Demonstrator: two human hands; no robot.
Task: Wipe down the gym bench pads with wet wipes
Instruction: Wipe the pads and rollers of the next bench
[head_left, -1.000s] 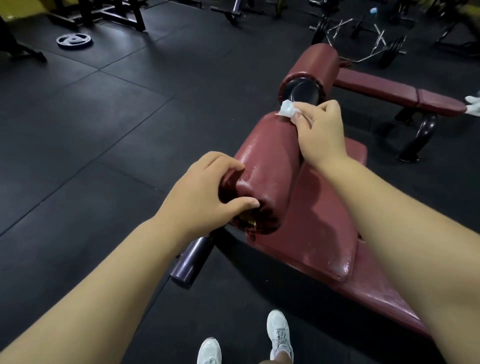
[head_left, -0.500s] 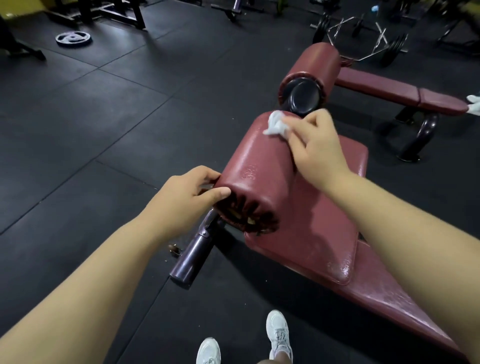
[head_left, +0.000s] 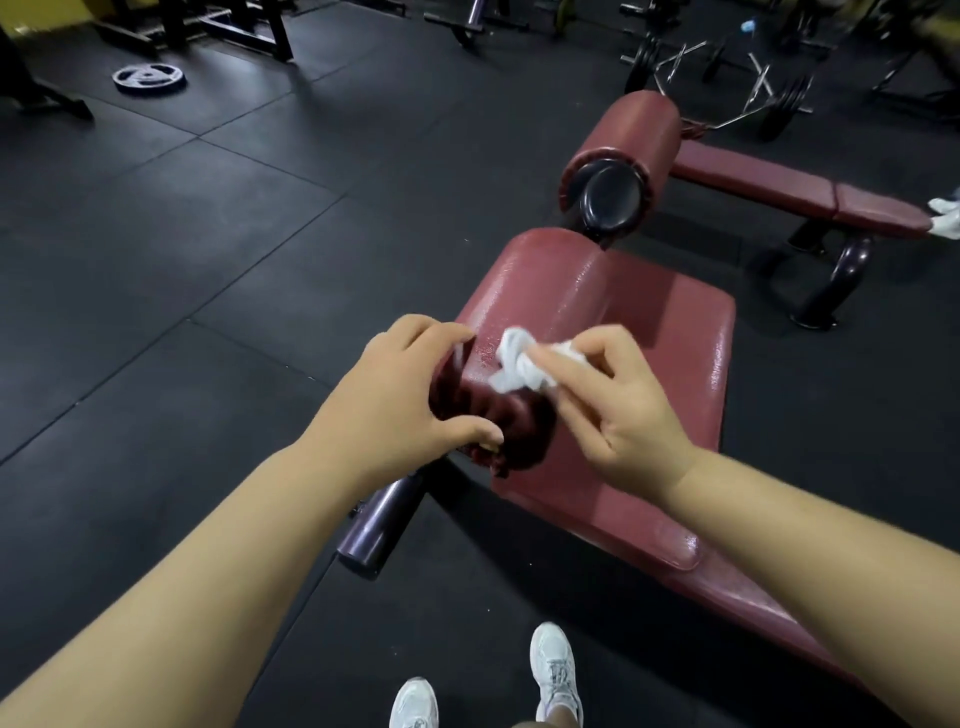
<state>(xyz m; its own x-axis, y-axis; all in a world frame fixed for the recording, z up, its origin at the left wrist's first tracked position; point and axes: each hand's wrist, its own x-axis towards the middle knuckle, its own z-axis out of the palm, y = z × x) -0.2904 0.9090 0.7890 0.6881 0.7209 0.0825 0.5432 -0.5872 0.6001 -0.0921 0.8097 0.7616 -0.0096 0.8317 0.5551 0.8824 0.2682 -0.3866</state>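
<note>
dark rubber gym floor (head_left: 208, 234) | maroon roller pad (head_left: 545, 306), long axis pointing away from body | left hand (head_left: 400, 405) gripping its near end | right hand (head_left: 613, 410) pinching wet wipe (head_left: 519, 366) on pad top beside left hand | next stroke probably outward along axis

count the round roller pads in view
2. The near pad is gripped by the left hand, the right hand pressing a wipe on it. The far pad sits back by the long bench. More may be hidden.
</note>
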